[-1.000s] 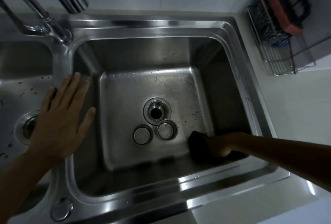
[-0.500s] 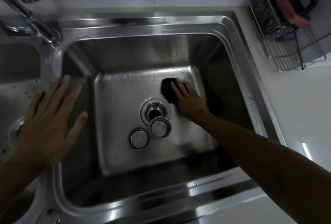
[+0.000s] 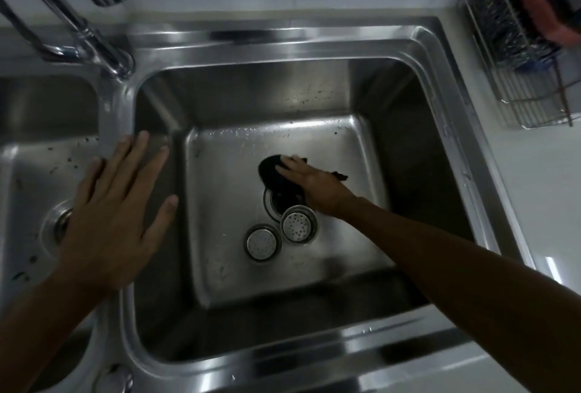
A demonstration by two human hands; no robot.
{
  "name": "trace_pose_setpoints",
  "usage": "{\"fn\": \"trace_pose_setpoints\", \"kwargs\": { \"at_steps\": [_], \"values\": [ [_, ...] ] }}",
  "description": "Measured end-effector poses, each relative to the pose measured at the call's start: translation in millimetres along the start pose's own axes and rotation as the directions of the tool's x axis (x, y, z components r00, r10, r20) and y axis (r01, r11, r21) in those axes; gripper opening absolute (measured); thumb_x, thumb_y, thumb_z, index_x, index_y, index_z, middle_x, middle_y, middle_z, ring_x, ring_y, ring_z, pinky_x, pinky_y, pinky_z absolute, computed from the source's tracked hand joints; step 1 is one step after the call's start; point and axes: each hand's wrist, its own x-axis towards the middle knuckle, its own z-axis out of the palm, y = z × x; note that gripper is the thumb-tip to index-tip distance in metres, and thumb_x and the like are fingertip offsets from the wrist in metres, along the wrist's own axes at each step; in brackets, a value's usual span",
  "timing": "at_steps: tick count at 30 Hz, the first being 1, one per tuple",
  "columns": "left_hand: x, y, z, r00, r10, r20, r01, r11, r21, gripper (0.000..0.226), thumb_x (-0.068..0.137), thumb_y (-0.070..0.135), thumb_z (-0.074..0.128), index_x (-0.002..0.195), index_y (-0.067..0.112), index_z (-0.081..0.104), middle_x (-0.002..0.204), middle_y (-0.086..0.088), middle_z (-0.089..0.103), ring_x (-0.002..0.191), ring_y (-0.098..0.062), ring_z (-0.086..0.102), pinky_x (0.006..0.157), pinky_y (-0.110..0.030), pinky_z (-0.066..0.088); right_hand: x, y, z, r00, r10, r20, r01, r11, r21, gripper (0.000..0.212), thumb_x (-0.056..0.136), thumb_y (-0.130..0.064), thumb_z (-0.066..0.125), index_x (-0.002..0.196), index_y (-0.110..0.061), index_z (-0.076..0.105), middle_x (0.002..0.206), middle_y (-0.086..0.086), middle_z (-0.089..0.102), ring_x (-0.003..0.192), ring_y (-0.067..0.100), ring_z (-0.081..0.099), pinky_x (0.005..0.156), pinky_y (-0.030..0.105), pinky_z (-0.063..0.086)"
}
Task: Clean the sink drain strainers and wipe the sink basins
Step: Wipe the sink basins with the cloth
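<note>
My right hand (image 3: 314, 185) presses a dark scrubbing cloth (image 3: 270, 172) flat on the floor of the right steel basin (image 3: 220, 204), just behind and partly over the open drain hole (image 3: 276, 202). Two round metal strainers lie loose on the basin floor in front of the drain: one perforated strainer (image 3: 298, 224) to the right, one strainer (image 3: 262, 241) to the left. My left hand (image 3: 116, 210) rests flat with fingers spread on the divider between the basins. The left basin (image 3: 31, 172) shows dark specks and its drain (image 3: 61, 226) is partly hidden by my hand.
A chrome faucet (image 3: 94, 37) rises at the back left. A wire rack (image 3: 528, 56) with a pink-and-black brush stands on the white counter at the back right. A round cap (image 3: 113, 380) sits on the sink's front rim.
My right hand has swept the dark cloth from the front right corner of the basin to the back, then leftward onto the drain's far edge. My left hand has stayed on the divider.
</note>
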Motion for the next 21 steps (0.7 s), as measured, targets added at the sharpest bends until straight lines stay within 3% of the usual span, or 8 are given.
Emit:
{"fn": "trace_pose_setpoints", "kwargs": {
  "at_steps": [5, 7, 10, 13, 15, 17, 19, 21],
  "values": [
    [-1.1, 0.2, -1.4, 1.000, 0.010, -0.011, -0.010, 1.000, 0.004, 0.073, 0.100, 0.052, 0.028, 0.162, 0.014, 0.028, 0.174, -0.005, 0.010, 0.162, -0.021, 0.006, 0.128, -0.055, 0.011, -18.5, 7.5, -7.2, 0.966, -0.231, 0.114, 0.238, 0.970, -0.050, 0.062, 0.092, 0.005, 0.058, 0.149, -0.018, 0.047, 0.163, 0.001, 0.029, 0.153, 0.025, 0.021, 0.120, 0.044, 0.031],
    [-0.7, -1.5, -0.1, 1.000, 0.010, -0.016, -0.010, 1.000, 0.008, 0.072, 0.100, 0.051, 0.029, 0.162, 0.014, 0.029, 0.174, -0.004, 0.011, 0.162, -0.022, 0.007, 0.128, -0.055, 0.012, -28.7, 19.0, -15.1, 0.979, -0.206, 0.004, 0.206, 0.977, -0.063, 0.067, 0.088, 0.009, 0.059, 0.148, -0.017, 0.048, 0.163, 0.002, 0.030, 0.153, 0.026, 0.022, 0.117, 0.037, 0.036],
    [0.1, -2.2, 2.2, 1.000, 0.010, -0.027, -0.010, 1.000, 0.018, 0.071, 0.100, 0.051, 0.030, 0.162, 0.015, 0.030, 0.174, -0.004, 0.013, 0.161, -0.022, 0.008, 0.127, -0.056, 0.013, -33.2, 38.6, -25.4, 0.937, 0.145, -0.318, -0.142, 0.989, 0.033, 0.082, 0.077, 0.019, 0.052, 0.152, -0.013, 0.041, 0.163, 0.008, 0.026, 0.153, 0.029, 0.020, 0.111, 0.038, 0.041],
    [0.3, -2.0, 1.5, 1.000, 0.005, -0.021, -0.005, 1.000, 0.026, 0.071, 0.100, 0.051, 0.031, 0.161, 0.016, 0.031, 0.174, -0.005, 0.014, 0.161, -0.022, 0.009, 0.127, -0.056, 0.014, -16.9, 52.2, -29.0, 0.713, 0.537, -0.451, -0.528, 0.834, 0.158, 0.086, 0.082, 0.017, 0.045, 0.159, -0.014, 0.023, 0.168, 0.006, 0.011, 0.156, 0.024, 0.008, 0.105, 0.033, 0.047],
    [0.9, -1.2, 0.8, 1.000, 0.005, -0.014, -0.004, 1.000, 0.030, 0.072, 0.099, 0.051, 0.030, 0.161, 0.016, 0.031, 0.174, -0.004, 0.013, 0.161, -0.021, 0.008, 0.128, -0.053, 0.012, 1.8, 52.7, -28.5, 0.651, 0.619, -0.440, -0.610, 0.771, 0.183, 0.081, 0.088, 0.014, 0.044, 0.160, -0.012, 0.016, 0.169, 0.008, 0.007, 0.156, 0.024, 0.007, 0.108, 0.035, 0.045],
    [0.7, 0.0, -0.1, 1.000, -0.002, -0.003, 0.002, 1.000, 0.030, 0.072, 0.100, 0.051, 0.030, 0.162, 0.016, 0.030, 0.174, -0.003, 0.012, 0.161, -0.019, 0.006, 0.129, -0.049, 0.008, 19.1, 46.3, -26.0, 0.619, 0.656, -0.432, -0.588, 0.752, 0.300, 0.076, 0.089, 0.010, 0.048, 0.158, -0.011, 0.024, 0.167, 0.009, 0.014, 0.155, 0.026, 0.014, 0.117, 0.037, 0.037],
    [1.1, 0.4, -0.6, 1.000, -0.003, 0.001, 0.003, 1.000, 0.021, 0.071, 0.100, 0.050, 0.031, 0.162, 0.015, 0.030, 0.174, -0.004, 0.012, 0.162, -0.019, 0.005, 0.129, -0.046, 0.005, 26.4, 40.2, -19.3, 0.702, 0.576, -0.419, -0.474, 0.817, 0.329, 0.073, 0.088, 0.011, 0.050, 0.155, -0.012, 0.033, 0.165, 0.009, 0.024, 0.152, 0.027, 0.023, 0.119, 0.038, 0.032],
    [-0.1, 0.7, -0.8, 1.000, 0.006, 0.008, -0.006, 1.000, 0.019, 0.070, 0.100, 0.049, 0.032, 0.162, 0.015, 0.029, 0.174, -0.004, 0.011, 0.162, -0.020, 0.005, 0.130, -0.045, 0.003, 18.7, 33.5, -12.8, 0.893, 0.298, -0.337, -0.232, 0.947, 0.221, 0.072, 0.085, 0.015, 0.054, 0.151, -0.011, 0.042, 0.162, 0.009, 0.031, 0.150, 0.029, 0.030, 0.119, 0.042, 0.034]
  ]
}}
